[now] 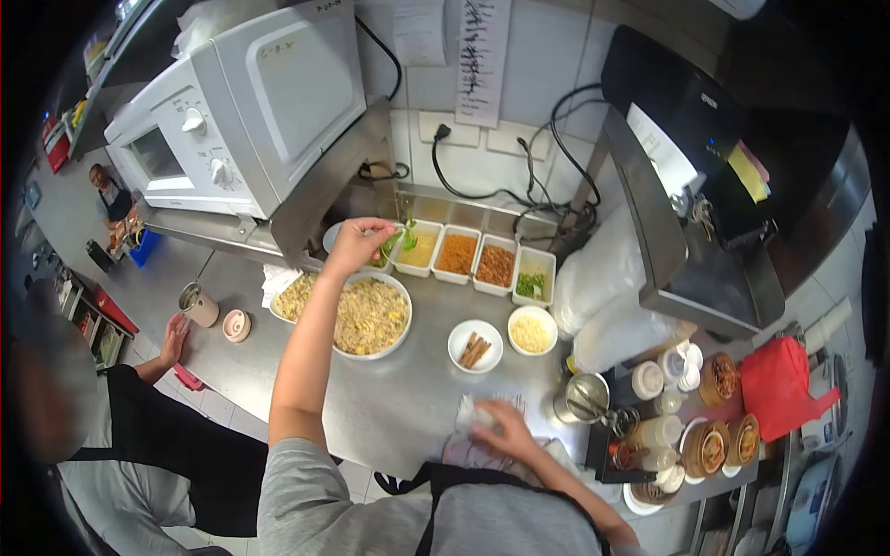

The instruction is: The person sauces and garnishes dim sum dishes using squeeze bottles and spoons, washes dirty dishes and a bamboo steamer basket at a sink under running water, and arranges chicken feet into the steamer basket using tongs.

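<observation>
My left hand (pixel 363 243) is raised at the back of the steel counter, its fingers pinched on a green herb sprig (pixel 409 237). Beneath and beside it stand white tubs: one of green leaves (pixel 389 250), one of yellowish liquid (pixel 417 248). Below my left forearm is a round white bowl of fried rice (pixel 373 315), with a second container of fried rice (pixel 297 298) to its left. My right hand (pixel 505 432), slightly blurred, hovers by the counter's front edge with fingers apart, close to a crumpled white cloth or paper (pixel 471 414); contact is unclear.
Tubs of orange crumbs (pixel 457 254), brown bits (pixel 495 266) and chopped greens (pixel 531 284) line the back. Nearer are bowls of cinnamon-like sticks (pixel 476 347) and minced garlic (pixel 531 332). A metal pot (pixel 582 398) stands right; a co-worker's hand (pixel 173 340) rests left.
</observation>
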A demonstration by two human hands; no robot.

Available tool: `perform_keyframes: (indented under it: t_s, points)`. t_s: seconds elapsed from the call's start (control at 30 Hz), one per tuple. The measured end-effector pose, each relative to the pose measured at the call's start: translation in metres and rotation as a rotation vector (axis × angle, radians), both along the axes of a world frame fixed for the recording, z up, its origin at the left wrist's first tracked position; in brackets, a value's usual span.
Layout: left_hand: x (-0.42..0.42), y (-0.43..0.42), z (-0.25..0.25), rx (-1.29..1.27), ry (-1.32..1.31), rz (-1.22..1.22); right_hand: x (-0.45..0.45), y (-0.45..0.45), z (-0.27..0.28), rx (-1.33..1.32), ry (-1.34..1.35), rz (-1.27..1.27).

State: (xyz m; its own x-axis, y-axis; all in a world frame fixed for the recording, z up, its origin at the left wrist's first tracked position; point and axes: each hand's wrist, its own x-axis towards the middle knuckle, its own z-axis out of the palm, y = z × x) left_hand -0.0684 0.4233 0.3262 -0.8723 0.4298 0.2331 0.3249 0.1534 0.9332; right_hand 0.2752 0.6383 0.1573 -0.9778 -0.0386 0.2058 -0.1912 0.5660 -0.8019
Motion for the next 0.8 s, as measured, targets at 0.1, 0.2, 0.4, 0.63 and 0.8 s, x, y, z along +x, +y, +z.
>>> perform_keyframes:
  t_s: [0.1, 0.2, 0.4, 0.63, 0.8]
  points:
    - [0.041, 0.004, 0.017, 0.024, -0.098, -0.111, -0.034, -0.002, 0.067, -0.061, 0.170, -0.026]
    - [0.079, 0.007, 0.024, 0.104, -0.186, -0.220, -0.064, -0.003, 0.124, -0.160, 0.312, -0.044]
    - [0.133, 0.011, 0.022, 0.213, -0.255, -0.301, -0.096, -0.009, 0.194, -0.347, 0.326, 0.015]
    - [0.161, 0.012, 0.036, 0.067, -0.098, -0.250, -0.102, -0.011, 0.236, -0.039, 0.484, 0.003]
    - [0.173, 0.019, 0.053, -0.133, 0.069, -0.205, -0.105, -0.014, 0.234, 0.494, 0.542, -0.026]
